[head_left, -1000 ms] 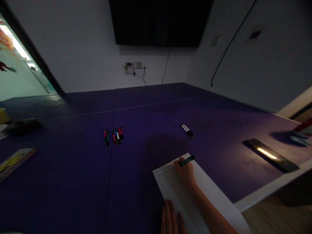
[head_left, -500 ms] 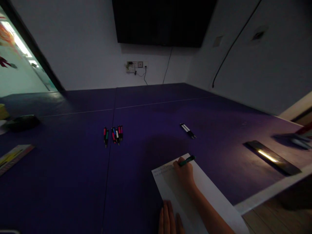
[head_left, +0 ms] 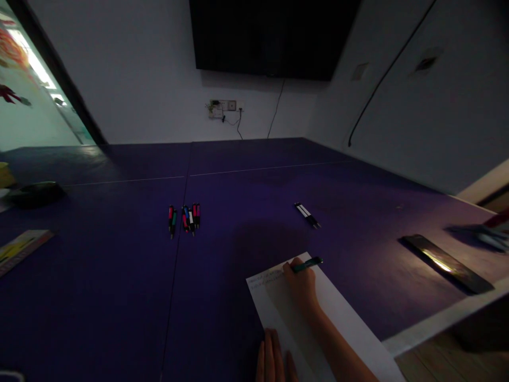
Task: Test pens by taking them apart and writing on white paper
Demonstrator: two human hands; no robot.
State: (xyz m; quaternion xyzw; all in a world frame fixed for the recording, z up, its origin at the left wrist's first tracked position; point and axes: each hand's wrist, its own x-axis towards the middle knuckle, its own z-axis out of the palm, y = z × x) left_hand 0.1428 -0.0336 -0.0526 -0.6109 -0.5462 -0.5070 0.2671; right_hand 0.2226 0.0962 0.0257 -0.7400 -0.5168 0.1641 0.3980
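Note:
A green pen (head_left: 310, 263) is held in my right hand (head_left: 302, 284), its tip down near the upper edge of a white sheet of paper (head_left: 338, 302). Small handwritten lines (head_left: 264, 279) show at the paper's top left; they are too faint to read. My left hand (head_left: 274, 358) lies flat on the lower left edge of the sheet, fingers stretched out, partly cut off by the bottom of the view. Beyond the paper, two pens with white barrels (head_left: 307, 215) lie side by side on the purple table (head_left: 222, 297).
Several coloured pens (head_left: 191, 217) lie in a group left of centre, with a red and a green pen (head_left: 172, 222) beside them. A dark flat phone-like object (head_left: 445, 262) reflects light near the right edge. At left are a box (head_left: 24, 249) and a dark dish-like object (head_left: 37, 194).
My view has shifted slightly. My right hand still grips the green pen at the top of the sheet, the pen tilted a little differently. My left hand stays on the paper.

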